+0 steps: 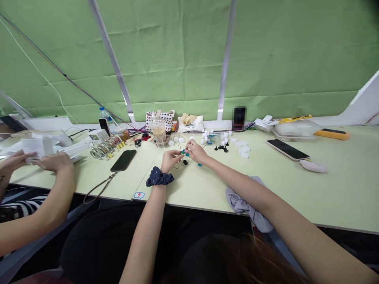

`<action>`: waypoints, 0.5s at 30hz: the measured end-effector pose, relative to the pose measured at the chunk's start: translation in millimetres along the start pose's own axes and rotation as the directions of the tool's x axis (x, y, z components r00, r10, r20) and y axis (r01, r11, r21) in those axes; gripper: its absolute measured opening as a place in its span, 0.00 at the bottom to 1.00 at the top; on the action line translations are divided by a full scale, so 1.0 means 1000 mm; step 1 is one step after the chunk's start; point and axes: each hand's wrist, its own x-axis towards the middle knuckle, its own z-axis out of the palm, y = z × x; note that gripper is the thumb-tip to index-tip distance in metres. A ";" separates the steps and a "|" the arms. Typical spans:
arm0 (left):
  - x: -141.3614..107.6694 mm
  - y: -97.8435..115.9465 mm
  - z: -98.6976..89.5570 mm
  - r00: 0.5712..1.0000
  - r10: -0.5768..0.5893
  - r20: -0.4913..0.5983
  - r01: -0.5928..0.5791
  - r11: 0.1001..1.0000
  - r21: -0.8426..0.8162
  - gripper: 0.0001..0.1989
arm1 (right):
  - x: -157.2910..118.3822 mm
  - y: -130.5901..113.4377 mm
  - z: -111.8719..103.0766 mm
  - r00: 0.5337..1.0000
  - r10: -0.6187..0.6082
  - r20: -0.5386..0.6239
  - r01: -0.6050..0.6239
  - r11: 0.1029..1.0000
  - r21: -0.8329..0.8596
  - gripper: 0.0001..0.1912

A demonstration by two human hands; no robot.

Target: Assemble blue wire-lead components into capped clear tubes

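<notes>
Left hand (171,160) and right hand (195,151) hold small blue-green parts (184,153) above middle of bench (192,193). Dark phone (123,160) lies left, near front edge. Grey cloth (237,200) hangs over front edge. White discs (244,155) lie toward back edge.

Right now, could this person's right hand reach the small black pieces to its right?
Probably yes: the black pieces lie close by, with nothing visible in between, though the right hand looks busy with a blue-green piece that the left hand also touches.
</notes>
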 end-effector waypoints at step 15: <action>0.003 -0.004 0.001 1.000 -0.024 0.004 0.024 0.999 -0.044 0.22 | 0.004 0.011 0.001 0.999 -0.047 -0.022 0.050 0.990 0.136 0.05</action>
